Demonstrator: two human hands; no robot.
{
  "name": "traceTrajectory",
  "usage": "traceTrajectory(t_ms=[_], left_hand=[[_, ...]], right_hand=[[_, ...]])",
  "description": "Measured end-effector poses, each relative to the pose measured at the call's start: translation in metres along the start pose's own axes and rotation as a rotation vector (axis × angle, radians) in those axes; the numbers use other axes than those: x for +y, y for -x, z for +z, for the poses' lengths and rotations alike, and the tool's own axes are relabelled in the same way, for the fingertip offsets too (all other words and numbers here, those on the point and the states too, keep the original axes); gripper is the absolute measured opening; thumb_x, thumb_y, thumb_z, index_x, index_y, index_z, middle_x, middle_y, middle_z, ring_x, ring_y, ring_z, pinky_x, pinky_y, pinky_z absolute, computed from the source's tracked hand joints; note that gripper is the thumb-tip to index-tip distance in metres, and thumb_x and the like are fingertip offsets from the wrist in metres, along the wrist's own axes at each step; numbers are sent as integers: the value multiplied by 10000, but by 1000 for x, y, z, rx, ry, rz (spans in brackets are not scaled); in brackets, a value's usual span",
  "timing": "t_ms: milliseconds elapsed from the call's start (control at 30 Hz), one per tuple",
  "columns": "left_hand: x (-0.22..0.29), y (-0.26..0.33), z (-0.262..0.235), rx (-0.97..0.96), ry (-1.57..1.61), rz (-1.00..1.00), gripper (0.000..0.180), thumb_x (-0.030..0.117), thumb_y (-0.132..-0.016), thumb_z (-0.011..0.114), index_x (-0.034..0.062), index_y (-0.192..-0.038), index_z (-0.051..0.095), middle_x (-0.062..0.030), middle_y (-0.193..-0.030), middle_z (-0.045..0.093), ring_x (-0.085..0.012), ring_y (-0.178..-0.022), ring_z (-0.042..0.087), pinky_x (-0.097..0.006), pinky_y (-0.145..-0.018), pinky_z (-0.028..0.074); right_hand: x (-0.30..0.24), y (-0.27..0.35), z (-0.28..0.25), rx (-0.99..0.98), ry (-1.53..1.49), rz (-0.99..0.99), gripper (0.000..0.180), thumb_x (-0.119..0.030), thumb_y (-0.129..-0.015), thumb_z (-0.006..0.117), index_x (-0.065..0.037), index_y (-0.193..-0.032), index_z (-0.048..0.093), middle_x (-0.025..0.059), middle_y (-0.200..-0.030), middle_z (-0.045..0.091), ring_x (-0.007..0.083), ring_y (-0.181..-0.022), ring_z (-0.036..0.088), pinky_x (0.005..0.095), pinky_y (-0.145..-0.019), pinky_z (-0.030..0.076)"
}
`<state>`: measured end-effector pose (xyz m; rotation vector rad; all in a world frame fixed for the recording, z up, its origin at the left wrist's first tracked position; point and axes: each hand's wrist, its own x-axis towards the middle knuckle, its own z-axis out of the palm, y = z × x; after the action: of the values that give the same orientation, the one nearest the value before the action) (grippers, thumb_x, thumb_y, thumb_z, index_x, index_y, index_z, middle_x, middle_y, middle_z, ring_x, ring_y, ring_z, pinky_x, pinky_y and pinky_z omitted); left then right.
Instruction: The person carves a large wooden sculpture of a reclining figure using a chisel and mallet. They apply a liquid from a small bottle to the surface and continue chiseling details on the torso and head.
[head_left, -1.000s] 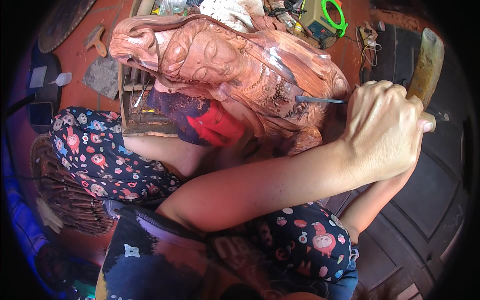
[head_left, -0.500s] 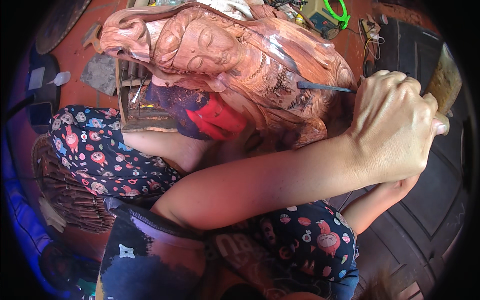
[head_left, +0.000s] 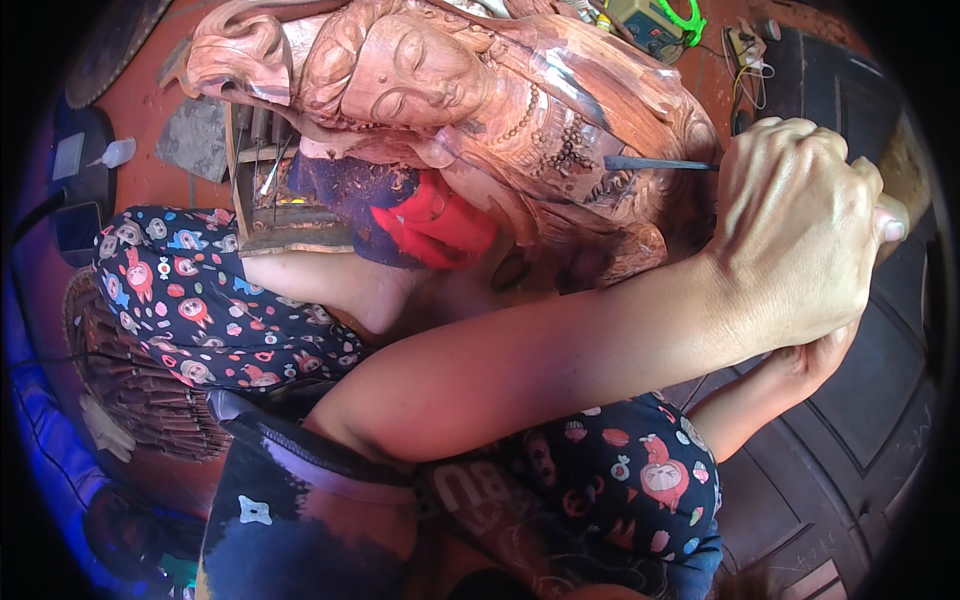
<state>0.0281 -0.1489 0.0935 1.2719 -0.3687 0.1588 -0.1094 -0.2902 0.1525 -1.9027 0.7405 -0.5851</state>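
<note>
My left hand (head_left: pixel 795 230), its arm crossing the view from the lower left, is closed around a chisel. The dark steel blade (head_left: pixel 660 163) sticks out to the left of the fist, its tip at the chest of a reddish wooden statue (head_left: pixel 420 85) with a carved face and beaded necklaces. My right hand (head_left: pixel 825 350) lies below and behind the left one, which covers most of it; its fingers are hidden. Past the left fist, at the right rim, a blurred wooden mallet-like block (head_left: pixel 908 165) shows; what grips it cannot be seen.
A red and navy cloth (head_left: pixel 435 220) with wood chips lies against the statue. Left of it stands a wooden tray (head_left: pixel 295 243) holding several tools. A dark carved panel (head_left: pixel 850 400) lies at right. Bundled wooden sticks (head_left: pixel 150 390) are at left, a bright green ring (head_left: pixel 685 20) at the top.
The statue sits slightly higher in view. My left hand and the chisel have shifted slightly right, and the blade lies more level. The wooden block has moved down and right and is blurrier.
</note>
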Motion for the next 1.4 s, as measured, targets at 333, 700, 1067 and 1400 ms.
traceTrajectory(t_ms=[333,700,1067,1400], left_hand=[[2,1,0,-195,25,-77,161,205,-696,649,67,-652,722,-156,-587,621,-293,-556,621,-417,-559,469],[0,2,-8,-299,76,-61,209,220,-744,626,57,-638,703,-167,-556,603,-317,-515,604,-426,-519,464],[0,8,-6,-415,71,-136,147,204,-688,661,81,-648,730,-159,-541,604,-299,-532,611,-414,-567,455],[4,7,-13,-361,99,-109,153,203,-688,664,69,-640,722,-155,-556,615,-296,-546,622,-410,-575,470]], right_hand=[[-9,21,-4,78,280,-149,567,-66,-801,685,34,-1312,462,126,-1261,554,203,-1120,556,321,-990,400],[7,65,7,284,345,-156,582,-5,-793,704,29,-1316,450,113,-1234,571,190,-1107,564,320,-976,417],[15,79,4,289,384,-150,572,20,-776,699,29,-1298,465,113,-1220,573,192,-1087,569,320,-976,416],[11,84,8,320,348,-157,535,19,-760,695,30,-1253,488,107,-1201,574,182,-1068,566,314,-956,422]])
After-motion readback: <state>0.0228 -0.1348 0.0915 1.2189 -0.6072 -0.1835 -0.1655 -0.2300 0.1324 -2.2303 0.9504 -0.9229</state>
